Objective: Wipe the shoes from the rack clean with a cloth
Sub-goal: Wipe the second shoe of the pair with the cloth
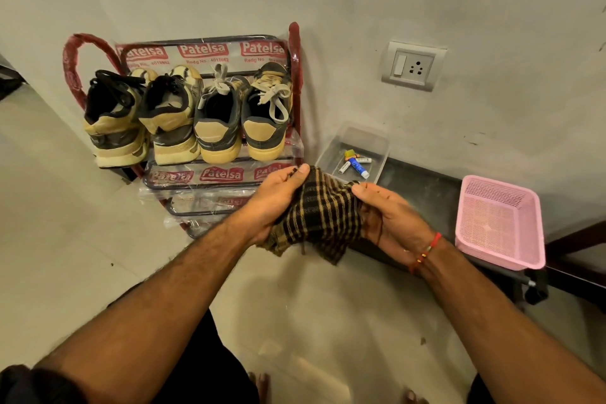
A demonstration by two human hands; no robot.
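Note:
A dark checked cloth (323, 213) with tan stripes hangs between my two hands, in front of the rack's lower shelves. My left hand (278, 197) grips its left edge with the thumb on top. My right hand (390, 213) holds its right edge. Several tan and grey sneakers stand heel-out on the top shelf of the red metal shoe rack (295, 52), which is still wrapped in printed plastic. The two left sneakers (114, 121) (170, 121) have black laces. The two right sneakers (218, 121) (267, 115) have pale laces.
A clear plastic tray (377, 138) holding small tubes and a pink mesh basket (498, 223) sit on a low dark bench (423, 190) to the right. A wall socket (413, 65) is above it. The floor is pale tile.

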